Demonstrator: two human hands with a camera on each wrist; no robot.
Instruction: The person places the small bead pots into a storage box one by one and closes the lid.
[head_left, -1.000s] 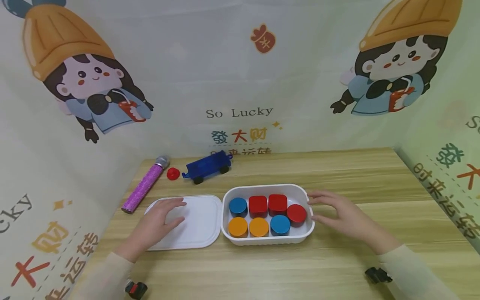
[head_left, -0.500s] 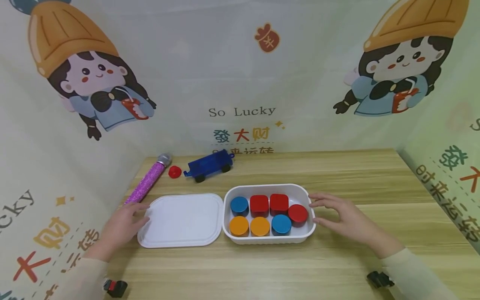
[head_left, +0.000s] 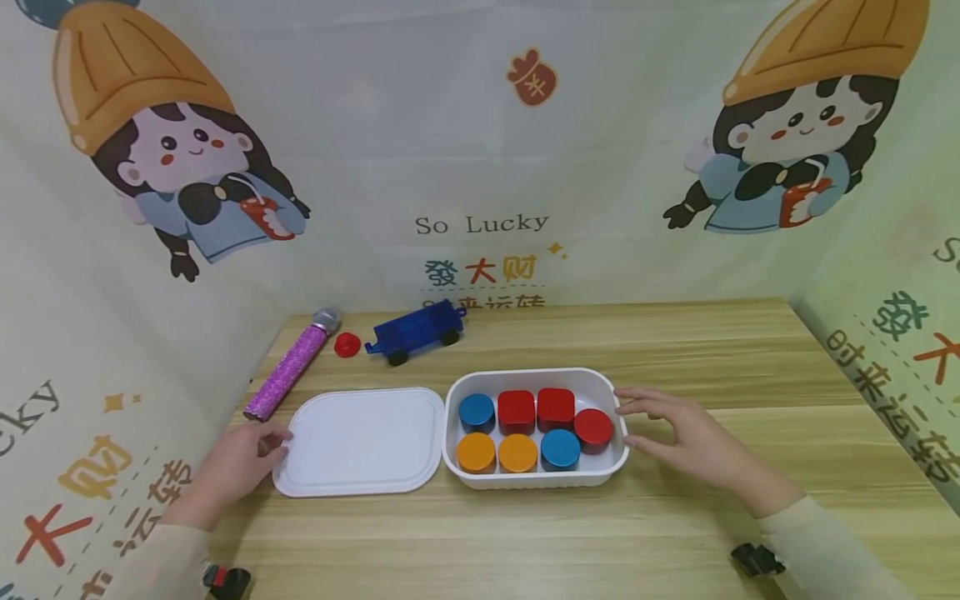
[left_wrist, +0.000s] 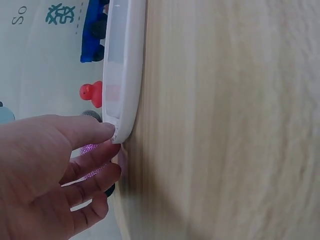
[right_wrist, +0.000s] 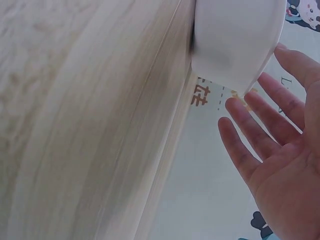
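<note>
A white lid [head_left: 358, 442] lies flat on the table, and my left hand [head_left: 238, 465] pinches its left end. In the left wrist view the thumb [left_wrist: 95, 129] rests on the lid's edge [left_wrist: 131, 75], with the index fingertip just under it. To the right of the lid stands a white plastic box [head_left: 536, 482] holding several blocks: red squares [head_left: 517, 410], a red round [head_left: 593, 427], blue rounds [head_left: 560, 447] and orange rounds [head_left: 477, 452]. My right hand [head_left: 686, 433], fingers spread and nearly straight, touches the box's right end with its fingertips.
Behind the lid lie a pink glittery microphone [head_left: 292, 367], a small red toy [left_wrist: 92, 93] that looks like a duck, and a blue toy wagon [head_left: 417, 329]. A printed cloth [head_left: 360, 150] hangs around the back and sides of the wooden table [head_left: 525, 542].
My left hand has moved left from above the lid to its left end, and its thumb and index finger have closed on the edge. The right hand stays at the box.
</note>
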